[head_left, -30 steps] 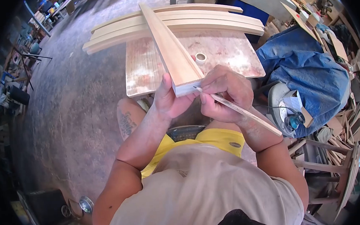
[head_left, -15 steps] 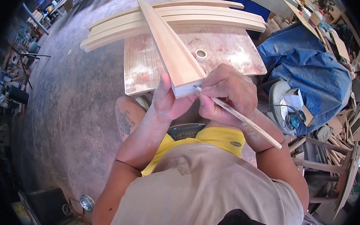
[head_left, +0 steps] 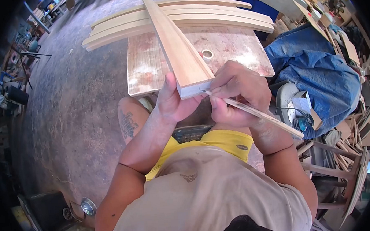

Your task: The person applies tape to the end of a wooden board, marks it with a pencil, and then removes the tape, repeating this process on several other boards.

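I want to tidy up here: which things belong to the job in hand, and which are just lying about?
Part of the job:
wooden board, held in the left hand
pencil, in the right hand, tip at the board's near end
probably the stacked boards and the table under them

Apparently just lying about:
blue tarp
teal tool
wood scraps
pale ring, use unclear

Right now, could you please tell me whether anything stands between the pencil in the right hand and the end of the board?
Nothing visible does: the pencil in the right hand has its tip right at the pale end face of the board, and the left hand grips the board, leaving that spot uncovered.
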